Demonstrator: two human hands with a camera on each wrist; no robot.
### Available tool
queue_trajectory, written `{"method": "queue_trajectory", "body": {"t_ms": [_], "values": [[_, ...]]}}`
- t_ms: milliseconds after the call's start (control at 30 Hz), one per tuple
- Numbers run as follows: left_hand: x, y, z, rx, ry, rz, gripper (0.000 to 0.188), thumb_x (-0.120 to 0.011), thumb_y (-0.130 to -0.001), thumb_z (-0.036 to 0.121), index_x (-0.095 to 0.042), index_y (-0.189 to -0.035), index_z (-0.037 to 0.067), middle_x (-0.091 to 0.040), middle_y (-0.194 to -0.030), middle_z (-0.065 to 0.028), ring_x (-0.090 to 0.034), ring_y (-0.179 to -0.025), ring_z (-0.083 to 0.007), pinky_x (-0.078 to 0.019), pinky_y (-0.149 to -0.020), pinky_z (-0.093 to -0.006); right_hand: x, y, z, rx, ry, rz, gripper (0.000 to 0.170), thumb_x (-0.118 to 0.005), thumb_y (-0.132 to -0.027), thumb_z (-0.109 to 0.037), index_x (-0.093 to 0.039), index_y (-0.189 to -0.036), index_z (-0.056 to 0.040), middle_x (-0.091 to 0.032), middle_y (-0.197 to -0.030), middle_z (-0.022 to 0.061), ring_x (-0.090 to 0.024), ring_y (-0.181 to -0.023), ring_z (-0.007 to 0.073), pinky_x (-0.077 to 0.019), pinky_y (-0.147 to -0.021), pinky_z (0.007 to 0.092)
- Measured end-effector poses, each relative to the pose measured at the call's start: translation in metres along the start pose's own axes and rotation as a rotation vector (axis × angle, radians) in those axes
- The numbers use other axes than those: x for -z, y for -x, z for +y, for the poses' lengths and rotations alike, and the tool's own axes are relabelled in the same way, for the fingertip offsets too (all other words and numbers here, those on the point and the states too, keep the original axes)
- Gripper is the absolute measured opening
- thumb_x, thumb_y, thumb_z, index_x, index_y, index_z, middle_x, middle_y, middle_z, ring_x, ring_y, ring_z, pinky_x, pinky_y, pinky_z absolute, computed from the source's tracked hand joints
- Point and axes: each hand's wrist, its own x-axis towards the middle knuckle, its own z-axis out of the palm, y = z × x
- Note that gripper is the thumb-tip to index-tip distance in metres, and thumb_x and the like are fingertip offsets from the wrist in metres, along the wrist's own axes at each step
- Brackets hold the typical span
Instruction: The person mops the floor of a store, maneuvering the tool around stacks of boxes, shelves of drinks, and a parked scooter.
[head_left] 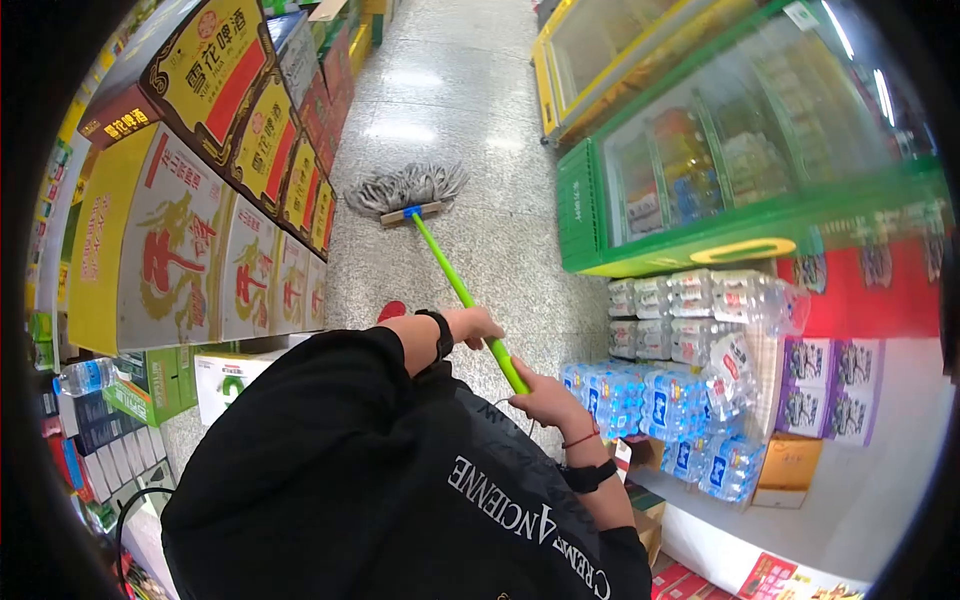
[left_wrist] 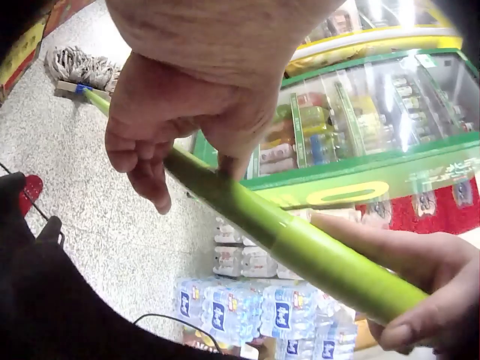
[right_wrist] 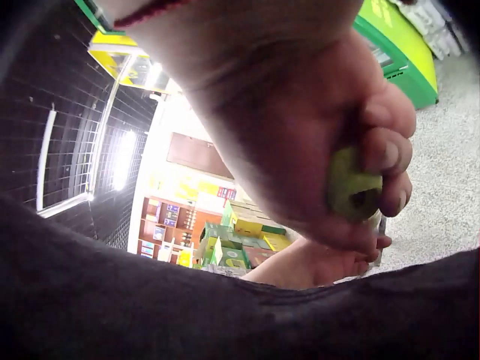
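Note:
A mop with a bright green handle point(head_left: 445, 262) slants across the aisle floor. Its grey string head point(head_left: 410, 186) lies spread on the speckled tiles, below a flat bar with a blue joint. My left hand point(head_left: 470, 326) holds the handle partway up, thumb on one side and fingers on the other, as the left wrist view shows. At the handle's top end, my right hand point(head_left: 548, 398) grips it; in the right wrist view the fingers point(right_wrist: 388, 157) curl round the green end point(right_wrist: 354, 187).
Stacked beer cartons point(head_left: 180, 240) line the left side. To the right stand a green glass-topped freezer point(head_left: 590, 215), a yellow one point(head_left: 548, 85) and shrink-wrapped water bottles point(head_left: 655, 400). Shiny floor point(head_left: 460, 60) runs ahead between them. A red shoe tip point(head_left: 392, 311) shows below.

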Motion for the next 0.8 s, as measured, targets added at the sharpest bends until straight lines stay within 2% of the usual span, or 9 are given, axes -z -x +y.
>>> {"method": "queue_trajectory", "body": {"t_ms": [33,133,200,267,333,400,633,767,800], "values": [[-0.02,-0.021,-0.015,-0.208,-0.074,-0.077,0.04,-0.06,-0.075,0.037,-0.063,-0.084,-0.001,-0.063,-0.07,-0.0151,-0.062,-0.057,-0.021,-0.0514,-0.051,-0.0323,-0.009,0.012,0.016,0.029,0.048,0.043,0.074,-0.055,-0.07,-0.029,-0.023,-0.137,-0.0184,-0.06,-0.079,0.0252,-0.059,-0.076,0.038,-0.0468,-0.072,0.0413],[-0.083,-0.058,-0.031,-0.277,-0.151,-0.155,0.04,-0.06,-0.076,0.039,-0.064,-0.084,0.0,-0.063,-0.071,-0.0145,-0.063,-0.057,-0.0205,-0.0494,-0.049,-0.0326,-0.038,0.047,0.059,-0.013,0.031,0.051,0.074,-0.055,-0.07,-0.03,-0.024,-0.136,-0.019,-0.06,-0.081,0.0256,-0.058,-0.081,0.0391,-0.0456,-0.074,0.0433],[-0.118,-0.062,-0.025,-0.284,-0.169,-0.186,0.042,-0.059,-0.076,0.042,-0.064,-0.085,0.001,-0.064,-0.071,-0.0137,-0.063,-0.056,-0.0203,-0.0471,-0.047,-0.0334,-0.05,0.073,0.077,-0.013,0.007,0.069,0.074,-0.056,-0.071,-0.031,-0.024,-0.136,-0.0189,-0.06,-0.079,0.0247,-0.06,-0.077,0.0375,-0.0468,-0.071,0.0417],[-0.138,-0.011,0.018,0.113,-0.148,-0.141,0.033,-0.06,-0.075,0.039,-0.064,-0.084,0.008,-0.06,-0.063,-0.0081,-0.057,-0.051,-0.0183,-0.0434,-0.047,-0.0341,-0.059,0.094,0.088,-0.062,-0.082,0.063,0.073,-0.056,-0.072,-0.032,-0.024,-0.136,-0.0186,-0.06,-0.076,0.0232,-0.061,-0.068,0.0342,-0.0484,-0.065,0.0393],[-0.157,-0.007,0.023,0.026,-0.186,-0.17,0.046,-0.059,-0.073,0.051,-0.066,-0.075,0.006,-0.06,-0.059,-0.0079,-0.055,-0.046,-0.0176,-0.041,-0.043,-0.0347,-0.063,0.113,0.098,-0.08,-0.117,0.053,0.072,-0.056,-0.073,-0.032,-0.024,-0.137,-0.0177,-0.061,-0.072,0.02,-0.061,-0.058,0.0279,-0.0489,-0.056,0.0355],[-0.171,0.002,0.038,-0.037,-0.313,-0.219,0.048,-0.057,-0.074,0.051,-0.064,-0.086,0.005,-0.064,-0.07,-0.0129,-0.064,-0.058,-0.0197,-0.0458,-0.048,-0.035,-0.064,0.131,0.105,-0.106,-0.21,0.03,0.071,-0.055,-0.075,-0.03,-0.023,-0.137,-0.0175,-0.061,-0.069,0.0165,-0.06,-0.053,0.0236,-0.0485,-0.049,0.033],[-0.198,0.0,0.047,-0.113,-0.42,-0.302,0.049,-0.059,-0.073,0.05,-0.065,-0.092,0.005,-0.064,-0.072,-0.0144,-0.063,-0.058,-0.0202,-0.0492,-0.051,-0.0333,-0.08,0.155,0.111,-0.076,-0.184,0.127,0.07,-0.054,-0.076,-0.025,-0.021,-0.137,-0.0139,-0.06,-0.067,0.0135,-0.059,-0.052,0.0217,-0.0484,-0.045,0.0303],[-0.203,-0.013,0.032,-0.091,-0.352,-0.284,0.05,-0.06,-0.072,0.049,-0.065,-0.091,0.003,-0.064,-0.072,-0.015,-0.063,-0.058,-0.0211,-0.0503,-0.051,-0.0319,-0.085,0.153,0.107,-0.151,-0.346,0.079,0.071,-0.057,-0.075,-0.023,-0.024,-0.137,-0.0125,-0.06,-0.067,0.0137,-0.058,-0.05,0.02,-0.0475,-0.044,0.0295],[-0.206,-0.036,0.014,-0.22,-0.357,-0.293,0.05,-0.06,-0.073,0.049,-0.064,-0.09,0.002,-0.064,-0.072,-0.015,-0.063,-0.058,-0.0211,-0.0506,-0.051,-0.0312,-0.087,0.15,0.106,-0.149,-0.364,0.086,0.071,-0.058,-0.074,-0.022,-0.025,-0.136,-0.0129,-0.059,-0.066,0.0128,-0.057,-0.049,0.0189,-0.047,-0.043,0.0292]]}}
